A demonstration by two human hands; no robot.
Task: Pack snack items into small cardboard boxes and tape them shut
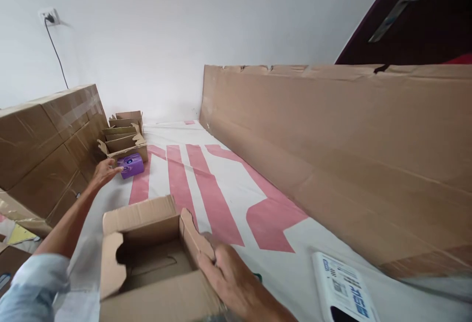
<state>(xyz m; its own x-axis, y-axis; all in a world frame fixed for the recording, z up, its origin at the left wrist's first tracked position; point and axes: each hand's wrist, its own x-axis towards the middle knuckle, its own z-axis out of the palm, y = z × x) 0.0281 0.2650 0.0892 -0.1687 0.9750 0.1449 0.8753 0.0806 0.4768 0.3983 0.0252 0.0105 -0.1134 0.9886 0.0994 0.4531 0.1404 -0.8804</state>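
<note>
My left hand (104, 172) reaches forward to a small purple box (131, 165). Its thumb and fingers close on the box's left end. That purple box rests on the cloth, right in front of several open cardboard boxes (127, 146) lined up toward the wall. Nearer to me is an open cardboard box (147, 231) with its flaps up and nothing visible inside. My right hand (230, 275) grips this box by its right side, thumb over the edge by the flap.
Stacked taped cartons (55, 140) stand at the left. A long cardboard panel (332, 155) leans along the right. Front right lies a white device with printed labels (344, 282). A white cloth with red print (228, 184) covers the surface. A power cord (57, 54) hangs from a wall socket.
</note>
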